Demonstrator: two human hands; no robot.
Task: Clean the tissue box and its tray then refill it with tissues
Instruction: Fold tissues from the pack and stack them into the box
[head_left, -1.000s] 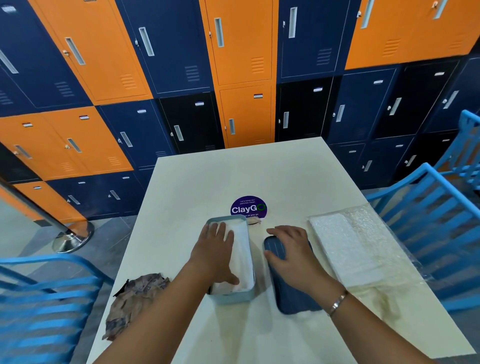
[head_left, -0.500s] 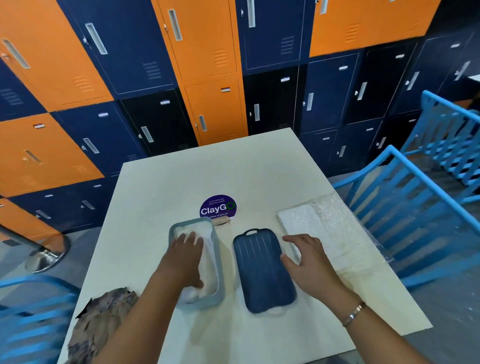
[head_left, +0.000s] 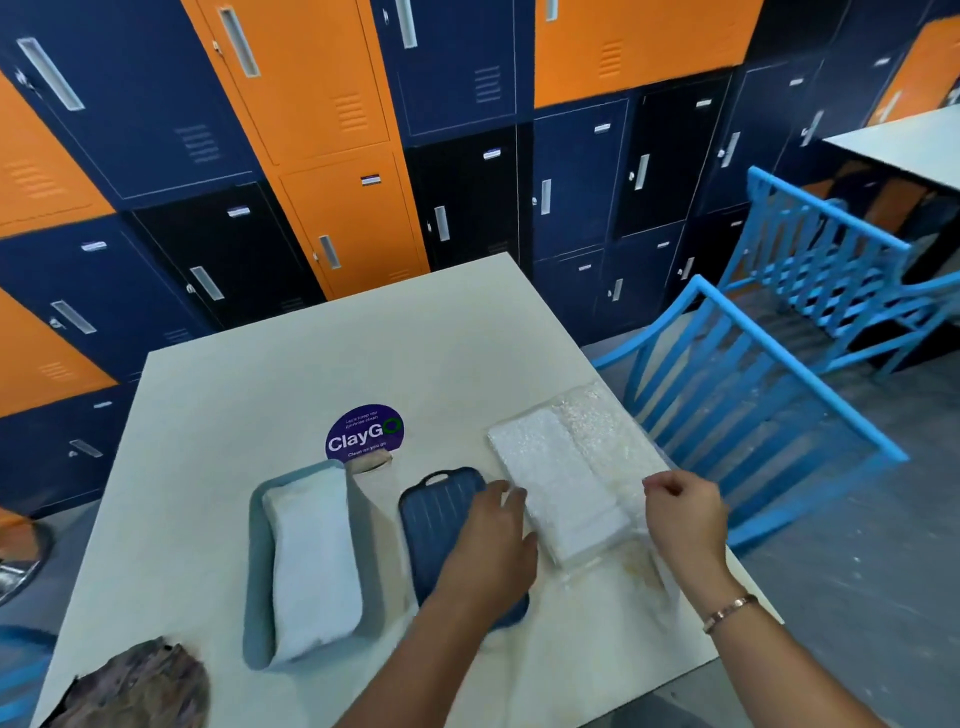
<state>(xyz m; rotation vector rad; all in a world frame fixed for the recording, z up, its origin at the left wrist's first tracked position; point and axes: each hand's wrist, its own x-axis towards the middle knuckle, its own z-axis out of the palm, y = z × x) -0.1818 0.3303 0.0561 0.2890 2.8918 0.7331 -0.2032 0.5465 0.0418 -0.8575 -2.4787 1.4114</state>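
Table (head_left: 291, 379), tissue-filled light-blue box (head_left: 258, 561)

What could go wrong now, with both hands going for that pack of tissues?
1. The tissue pack lies near the table edge, and its loose plastic wrap reaches toward that edge, so a tug from the right hand might slide it off.
2. The left hand reaches across the dark blue lid and could knock it.
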